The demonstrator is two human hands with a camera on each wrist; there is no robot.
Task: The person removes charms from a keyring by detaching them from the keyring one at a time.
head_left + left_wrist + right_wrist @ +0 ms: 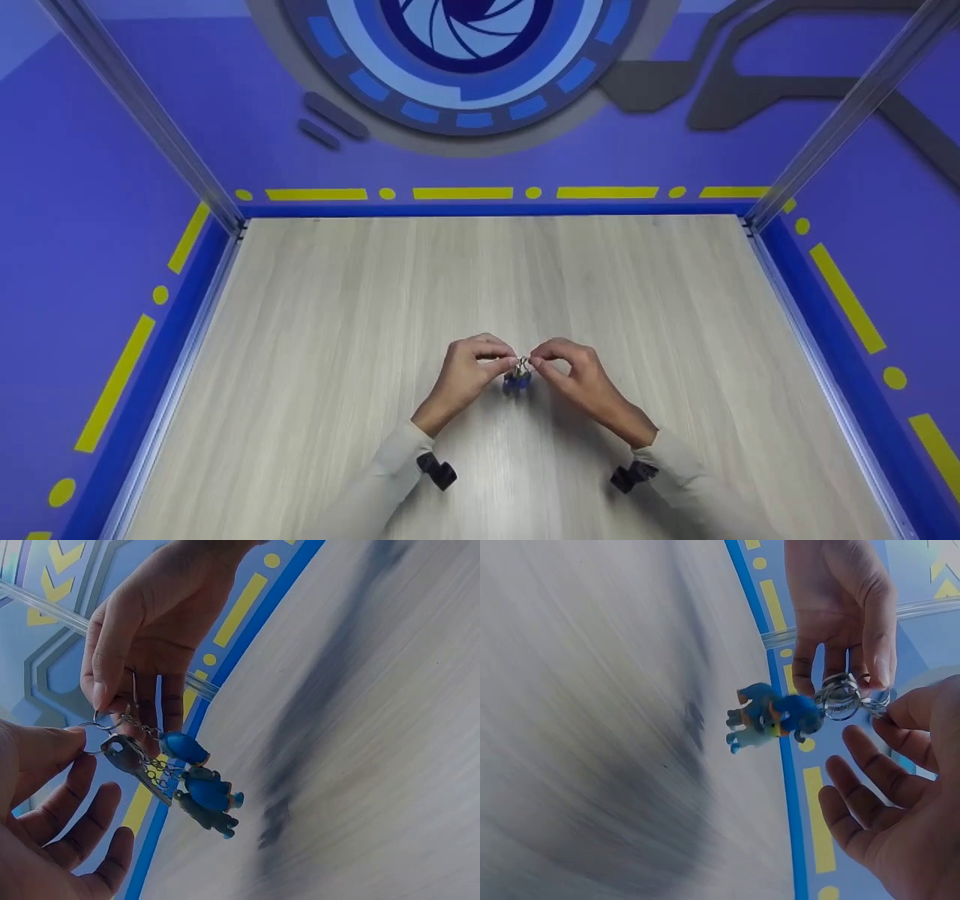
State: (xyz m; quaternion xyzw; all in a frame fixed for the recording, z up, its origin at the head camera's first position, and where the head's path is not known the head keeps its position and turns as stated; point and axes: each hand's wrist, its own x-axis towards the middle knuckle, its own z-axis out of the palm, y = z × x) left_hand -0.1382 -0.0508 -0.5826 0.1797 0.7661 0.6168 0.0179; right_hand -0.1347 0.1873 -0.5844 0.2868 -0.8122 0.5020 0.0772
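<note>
Above the table, my left hand [466, 373] and right hand [586, 381] face each other with a small bunch of keychains between them. Thumb and index finger of the left hand pinch a metal key ring [91, 736]; its other fingers are loosely bent. My right hand pinches a linked ring [107, 720] from the opposite side. A metal key [124, 753] hangs from the rings. Small blue figurine charms [206, 791] dangle on short chains, overlapping each other; in the right wrist view these charms [776, 716] hang in a cluster beside the rings.
The hands work over a light wood-grain table [495, 277]. Blue panels with yellow markings [463, 193] and metal corner posts [135, 105] enclose its back and sides. Each sleeve carries a small black wrist camera [436, 471].
</note>
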